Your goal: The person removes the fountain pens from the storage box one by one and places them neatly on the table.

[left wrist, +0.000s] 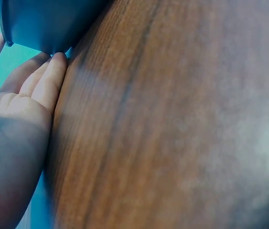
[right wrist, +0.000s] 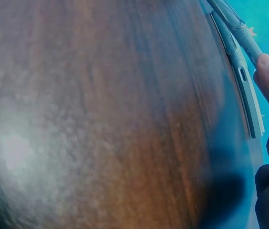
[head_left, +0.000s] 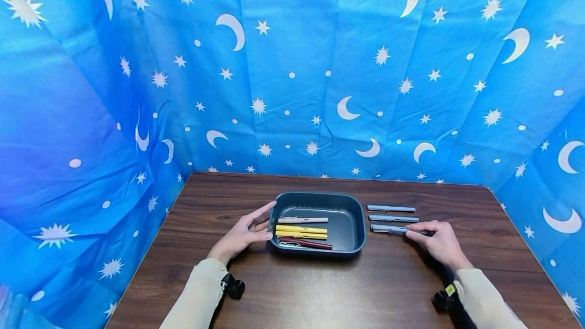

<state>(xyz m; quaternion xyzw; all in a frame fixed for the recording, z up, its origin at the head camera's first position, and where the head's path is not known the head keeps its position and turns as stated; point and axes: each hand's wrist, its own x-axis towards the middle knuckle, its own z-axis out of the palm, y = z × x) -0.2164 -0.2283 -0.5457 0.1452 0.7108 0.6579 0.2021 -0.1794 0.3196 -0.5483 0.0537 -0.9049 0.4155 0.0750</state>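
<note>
My left hand (head_left: 242, 236) is at the left end of a dark rectangular tray (head_left: 345, 228), its fingers nearly straight. The thumb and fingertips touch the tray's rim and outer wall, as the tray's side (left wrist: 53, 24) shows in the left wrist view. Between thumb and fingers, my right hand (head_left: 436, 241) pinches the right end of a silvery-blue pen (head_left: 388, 229), the nearest of three beside the tray. In the right wrist view this held pen (right wrist: 239, 31) slants past another pen (right wrist: 244, 83). The farther two are a blue-grey pen (head_left: 394, 219) and a light blue pen (head_left: 391, 208).
Inside the tray, on its left side, lie a pale pen (head_left: 311, 220), yellow pens (head_left: 303, 230) and a dark red pen (head_left: 317, 244). Behind the brown wooden table (head_left: 320, 288) hangs a blue curtain (head_left: 311, 39) with moons and stars.
</note>
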